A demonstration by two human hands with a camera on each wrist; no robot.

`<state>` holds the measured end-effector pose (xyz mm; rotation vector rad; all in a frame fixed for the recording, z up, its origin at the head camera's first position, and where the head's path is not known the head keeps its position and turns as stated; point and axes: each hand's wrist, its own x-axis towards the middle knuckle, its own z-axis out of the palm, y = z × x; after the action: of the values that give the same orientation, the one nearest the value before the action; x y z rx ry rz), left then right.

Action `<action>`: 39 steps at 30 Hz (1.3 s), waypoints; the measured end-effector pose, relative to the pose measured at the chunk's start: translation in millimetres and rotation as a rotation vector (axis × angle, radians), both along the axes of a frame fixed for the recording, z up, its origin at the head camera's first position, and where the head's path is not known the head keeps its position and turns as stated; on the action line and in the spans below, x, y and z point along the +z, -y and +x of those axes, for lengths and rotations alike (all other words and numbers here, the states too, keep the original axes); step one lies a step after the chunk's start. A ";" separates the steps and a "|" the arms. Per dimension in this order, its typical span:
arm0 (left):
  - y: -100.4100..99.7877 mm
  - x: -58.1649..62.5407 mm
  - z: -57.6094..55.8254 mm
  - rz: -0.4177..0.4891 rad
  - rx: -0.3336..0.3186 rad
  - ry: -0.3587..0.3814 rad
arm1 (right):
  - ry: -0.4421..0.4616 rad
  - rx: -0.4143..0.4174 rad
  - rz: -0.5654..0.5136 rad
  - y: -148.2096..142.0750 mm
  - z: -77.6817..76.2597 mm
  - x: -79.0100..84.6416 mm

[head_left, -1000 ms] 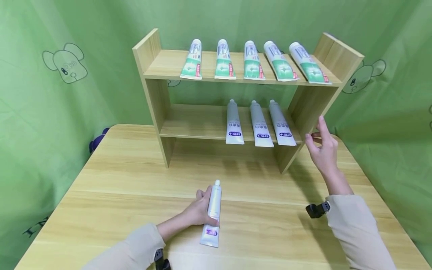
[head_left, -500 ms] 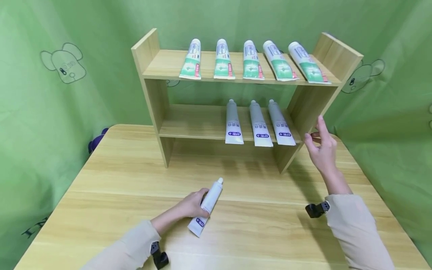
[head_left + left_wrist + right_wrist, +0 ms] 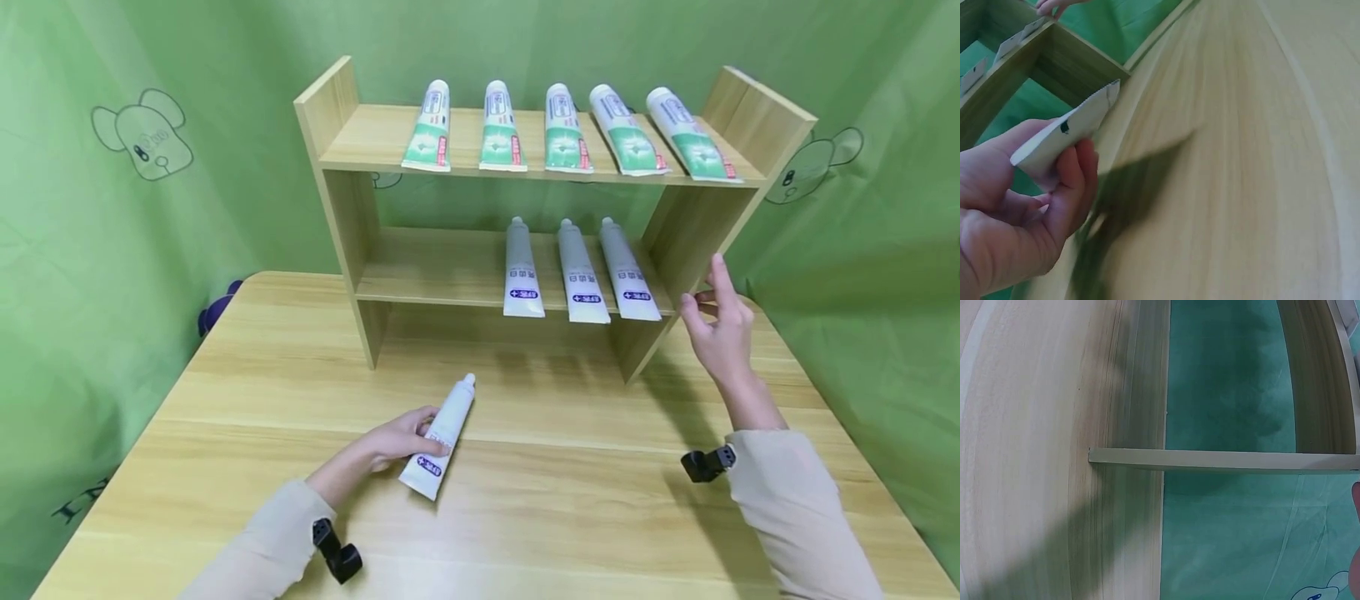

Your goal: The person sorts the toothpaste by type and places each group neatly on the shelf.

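A white toothpaste tube (image 3: 448, 419) with a purple label is held in my left hand (image 3: 397, 437), between thumb and fingers. It slants with its cap away from me, above the table. In the left wrist view, the flat crimped end of the tube (image 3: 1075, 128) faces the camera, and its shadow falls on the wood. My right hand (image 3: 726, 333) is at the right side panel of the wooden shelf (image 3: 431, 302), index finger extended against the panel and thumb apart from it. Only fingertips (image 3: 1355, 575) of that hand show in the right wrist view.
Three white toothpaste tubes (image 3: 577, 271) lie on the right part of the middle shelf board, ends overhanging its front edge. Several green-and-white tubes (image 3: 498, 129) lie along the top board. Wooden table (image 3: 585, 500) surface stretches before the shelf; a green curtain (image 3: 225, 50) hangs behind.
My left hand has lifted the tube off the table, moving it left and towards the shelf. The tube now tilts with its cap to the right. My right hand stays in place.
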<state>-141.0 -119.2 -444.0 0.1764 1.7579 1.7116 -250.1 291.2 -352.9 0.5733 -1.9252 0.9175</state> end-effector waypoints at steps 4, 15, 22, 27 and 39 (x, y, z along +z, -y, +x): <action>0.8 8.0 -1.0 0.067 0.014 -0.018 | 0.015 -0.006 0.005 -0.1 0.3 0.5; 1.6 43.0 1.7 0.149 -0.118 -0.099 | 0.021 -0.008 0.001 0.3 1.6 0.5; 4.5 52.3 -5.6 0.150 -0.091 -0.252 | 0.004 -0.006 0.009 0.5 0.5 0.0; 4.9 60.4 -12.4 0.147 -0.015 -0.315 | -0.004 -0.005 0.009 1.4 1.2 0.3; -0.1 69.0 -23.4 0.057 0.040 -0.383 | 0.004 -0.022 0.003 1.7 1.8 0.3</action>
<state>-164.4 -119.1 -375.0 0.5270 1.9937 1.8494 -248.4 289.5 -352.6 0.5508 -1.9329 0.9026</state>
